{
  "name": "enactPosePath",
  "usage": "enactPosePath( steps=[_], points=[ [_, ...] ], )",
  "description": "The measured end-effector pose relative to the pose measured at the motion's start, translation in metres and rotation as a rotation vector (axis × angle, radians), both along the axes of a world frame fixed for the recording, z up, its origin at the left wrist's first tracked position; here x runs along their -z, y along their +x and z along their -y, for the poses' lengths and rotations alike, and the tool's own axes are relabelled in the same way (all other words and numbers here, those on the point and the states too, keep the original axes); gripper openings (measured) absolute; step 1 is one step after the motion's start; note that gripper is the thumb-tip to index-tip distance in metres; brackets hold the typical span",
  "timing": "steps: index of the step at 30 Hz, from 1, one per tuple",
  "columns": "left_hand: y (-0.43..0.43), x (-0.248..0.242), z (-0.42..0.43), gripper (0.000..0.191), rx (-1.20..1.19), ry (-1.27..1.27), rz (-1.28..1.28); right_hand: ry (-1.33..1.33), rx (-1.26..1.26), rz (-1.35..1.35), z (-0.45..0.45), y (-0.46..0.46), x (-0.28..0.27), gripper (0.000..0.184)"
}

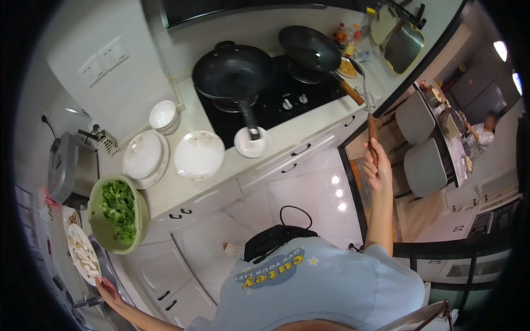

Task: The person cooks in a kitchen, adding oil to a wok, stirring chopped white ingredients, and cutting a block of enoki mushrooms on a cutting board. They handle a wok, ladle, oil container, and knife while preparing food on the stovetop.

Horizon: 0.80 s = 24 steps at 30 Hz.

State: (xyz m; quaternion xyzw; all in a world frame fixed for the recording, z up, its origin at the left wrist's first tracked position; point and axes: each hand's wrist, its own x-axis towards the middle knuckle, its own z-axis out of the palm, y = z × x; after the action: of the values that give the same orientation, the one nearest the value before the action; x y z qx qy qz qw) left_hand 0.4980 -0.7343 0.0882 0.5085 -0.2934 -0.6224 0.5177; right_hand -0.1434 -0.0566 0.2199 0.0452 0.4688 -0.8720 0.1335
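Note:
My right hand (378, 164) grips the wooden handle of a metal cooking utensil (365, 93), raised near the right end of the counter. My left hand (108, 291) touches the near rim of an oval white plate (84, 253) of pale sliced food, beside the sink. A green basin (143, 215) of chopped leafy greens (119, 211) stands by that plate. One black wok (232, 70) sits on the left burner of the gas hob; a second wok (310, 49) with a wooden handle is tilted at the right burner.
Stacked white plates (143, 155), bowls (163, 116), a single plate (199, 155) and a small dish (251, 142) stand on the counter. Sauce bottles (352, 41) and a plate of food (348, 68) are beyond the hob. At right, another person (480, 136) is at a table with chairs (426, 167).

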Motion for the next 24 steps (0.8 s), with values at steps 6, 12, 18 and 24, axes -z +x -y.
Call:
enactPosePath(
  steps=[6,12,18,24],
  points=[
    [-0.105,-0.066,-0.128,0.015,0.28,-0.042,-0.231,0.426,-0.321,-0.271,-0.079,-0.055,0.01,0.035],
    [-0.217,-0.09,-0.222,0.014,0.287,-0.05,-0.214,0.767,-0.553,-0.385,-0.098,-0.099,0.032,0.032],
    [-0.335,-0.111,-0.268,0.025,0.389,-0.076,-0.101,0.753,-0.482,-0.417,-0.085,-0.092,0.033,0.029],
    [-0.48,-0.141,-0.281,0.03,0.666,-0.034,-0.036,0.632,-0.225,-0.226,-0.102,-0.079,0.015,0.026]
  ],
)
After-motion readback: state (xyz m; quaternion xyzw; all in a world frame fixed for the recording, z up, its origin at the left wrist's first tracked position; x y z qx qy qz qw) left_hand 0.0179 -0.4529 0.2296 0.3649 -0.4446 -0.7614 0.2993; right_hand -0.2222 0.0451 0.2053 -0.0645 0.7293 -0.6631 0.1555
